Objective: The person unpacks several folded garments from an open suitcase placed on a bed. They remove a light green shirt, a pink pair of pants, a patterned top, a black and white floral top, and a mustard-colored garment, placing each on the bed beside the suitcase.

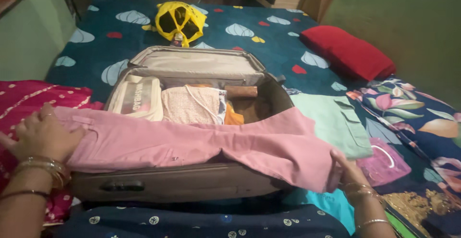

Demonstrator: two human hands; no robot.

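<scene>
- Your left hand (41, 134) lay flat, fingers curled over one end of the pink trousers (192, 144), grip closed on the soft cloth.
- Your right hand (346, 170) pinched the other end, wrist bangled.
- The trousers stretched across the open beige suitcase (173, 183) on the bed (269, 31).
- Inside sat a cream pouch (137, 96) and folded pale fabric (189, 104).

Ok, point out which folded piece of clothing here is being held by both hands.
The long pink trousers, stretched across the open beige suitcase: left hand and right hand each grip an end. The mint-green shirt lies untouched beside it.
</scene>
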